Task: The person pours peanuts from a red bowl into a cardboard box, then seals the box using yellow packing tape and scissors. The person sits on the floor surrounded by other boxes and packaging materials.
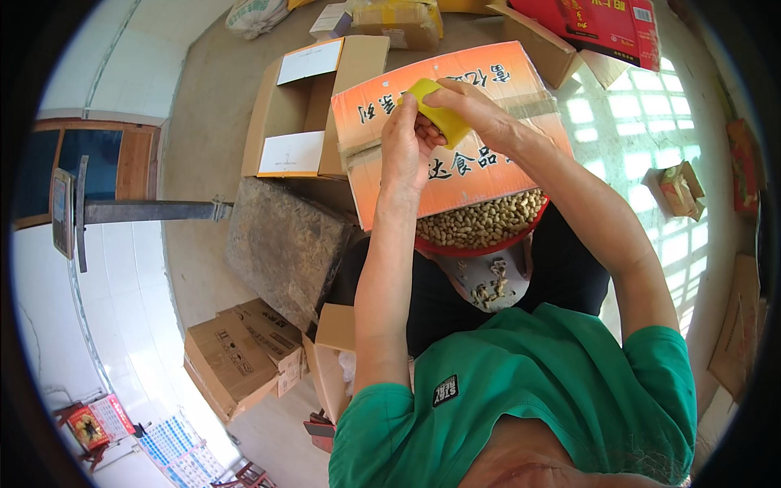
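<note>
Both my hands are raised above an orange cardboard box (525,67) that bears large dark writing. Between them is a roll of yellow tape (440,116). My left hand (407,143) grips its left edge, fingers curled under it. My right hand (473,110) holds it from the upper right, thumb on its yellow surface. A strip of brownish tape crosses the box. Partly under the box, a red basin (488,247) full of unshelled peanuts (482,222) rests by my knees; the box hides its far part.
An open cardboard box (366,58) stands beyond, at the left. The platform of a scale (284,244) lies left of my legs. Closed cartons (235,360) sit at lower left, a small open box (682,190) at right. Peanut shells (495,287) lie below the basin.
</note>
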### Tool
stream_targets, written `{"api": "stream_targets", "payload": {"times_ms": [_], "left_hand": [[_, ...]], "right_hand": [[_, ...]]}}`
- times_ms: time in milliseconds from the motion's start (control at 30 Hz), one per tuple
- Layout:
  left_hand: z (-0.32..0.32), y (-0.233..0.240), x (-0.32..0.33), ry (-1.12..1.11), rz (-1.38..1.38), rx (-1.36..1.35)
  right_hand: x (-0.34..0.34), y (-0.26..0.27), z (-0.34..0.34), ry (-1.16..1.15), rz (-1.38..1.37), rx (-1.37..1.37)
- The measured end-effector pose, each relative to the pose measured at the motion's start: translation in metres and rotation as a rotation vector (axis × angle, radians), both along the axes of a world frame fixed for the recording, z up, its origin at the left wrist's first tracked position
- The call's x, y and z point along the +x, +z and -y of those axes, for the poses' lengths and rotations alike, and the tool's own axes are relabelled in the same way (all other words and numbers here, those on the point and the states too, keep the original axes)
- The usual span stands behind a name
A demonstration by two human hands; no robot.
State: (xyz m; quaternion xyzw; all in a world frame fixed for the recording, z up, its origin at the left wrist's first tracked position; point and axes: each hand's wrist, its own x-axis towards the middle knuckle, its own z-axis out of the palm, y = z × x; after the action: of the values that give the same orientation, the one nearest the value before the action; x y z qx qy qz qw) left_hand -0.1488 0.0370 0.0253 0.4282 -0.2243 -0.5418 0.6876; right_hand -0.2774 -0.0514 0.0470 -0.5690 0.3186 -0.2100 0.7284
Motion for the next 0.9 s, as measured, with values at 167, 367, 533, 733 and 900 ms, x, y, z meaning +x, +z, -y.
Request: {"api": "stream_targets", "payload": {"times_ms": [167, 367, 533, 733, 900], "left_hand": [[-0.005, 0.013, -0.004, 0.051, 0.232, 0.119], [-0.016, 0.048, 0.004, 0.481, 1.257, -0.064], [-0.03, 0.041, 0.006, 0.239, 1.482, -0.084], [-0.028, 0.055, -0.009, 0.236, 1.766, -0.041], [-0.019, 0.058, -0.016, 0.265, 2.043, -0.044]], "right_hand": [[0.001, -0.006, 0.001, 0.007, -0.013, -0.035], [0.002, -0.009, 0.001, -0.076, 0.036, 0.059], [0.003, 0.001, -0.008, 0.026, 0.138, 0.13], [0.004, 0.002, -0.013, -0.007, 0.098, 0.079], [0.001, 0.009, -0.013, 0.026, 0.01, 0.048]]}}
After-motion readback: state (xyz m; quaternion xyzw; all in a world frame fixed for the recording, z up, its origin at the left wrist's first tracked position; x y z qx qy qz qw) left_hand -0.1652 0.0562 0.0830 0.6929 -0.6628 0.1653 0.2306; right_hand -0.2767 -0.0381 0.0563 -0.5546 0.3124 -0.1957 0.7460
